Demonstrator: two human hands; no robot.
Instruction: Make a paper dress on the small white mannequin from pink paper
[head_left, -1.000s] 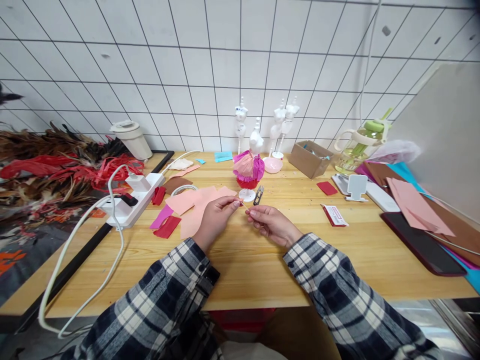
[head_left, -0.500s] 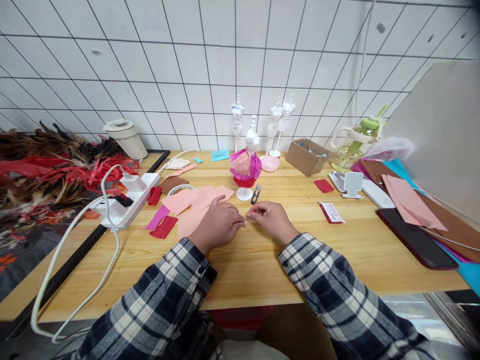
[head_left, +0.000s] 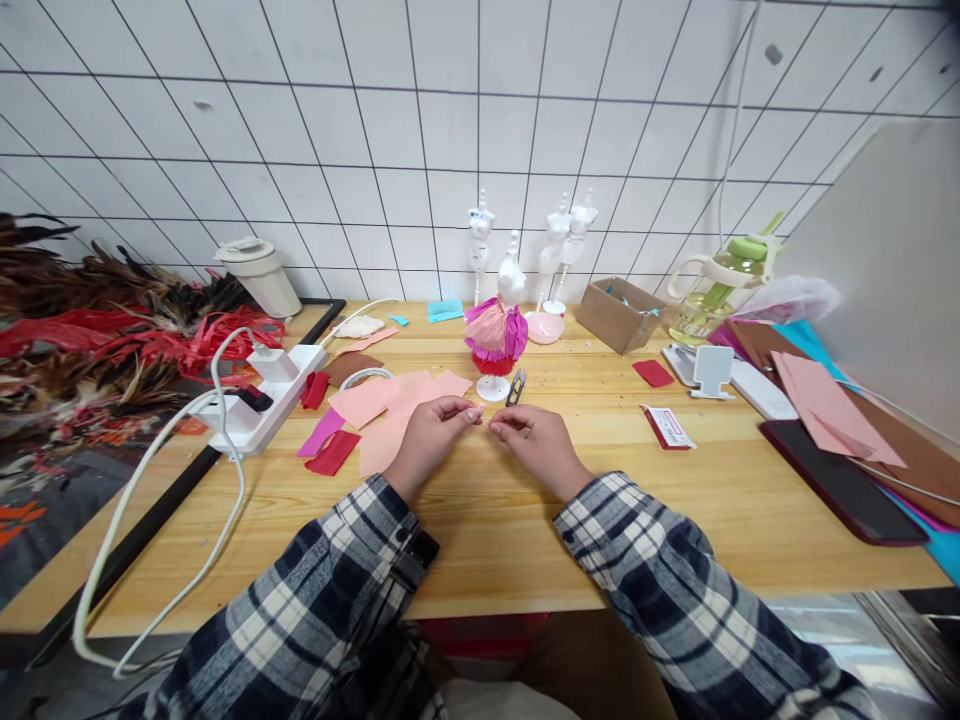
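My left hand (head_left: 435, 437) is closed in a pinch over the table, with a tiny pale bit at its fingertips that is too small to name. Close by on the right, my right hand (head_left: 538, 446) also pinches, and what lies between its fingers cannot be made out. Just beyond both hands stands a small white dress form (head_left: 511, 277) wearing a skirt of peach, magenta and red crepe paper (head_left: 496, 333). Thread snips (head_left: 516, 387) lie beside its round base. Peach paper pieces (head_left: 397, 405) spread out left of my left hand.
A white power strip (head_left: 274, 395) with cables and red and magenta paper scraps (head_left: 332, 453) are on the left. Several dress forms (head_left: 480, 240), a pink bowl (head_left: 545, 327) and a cardboard box (head_left: 619, 314) stand behind. Rightward are a red-and-white packet (head_left: 667, 427) and a phone (head_left: 840, 480).
My left hand has turned and lifted slightly, its thumb and fingers now pinched toward the right hand. The right hand stays nearly in place. The whole view has shifted a little.
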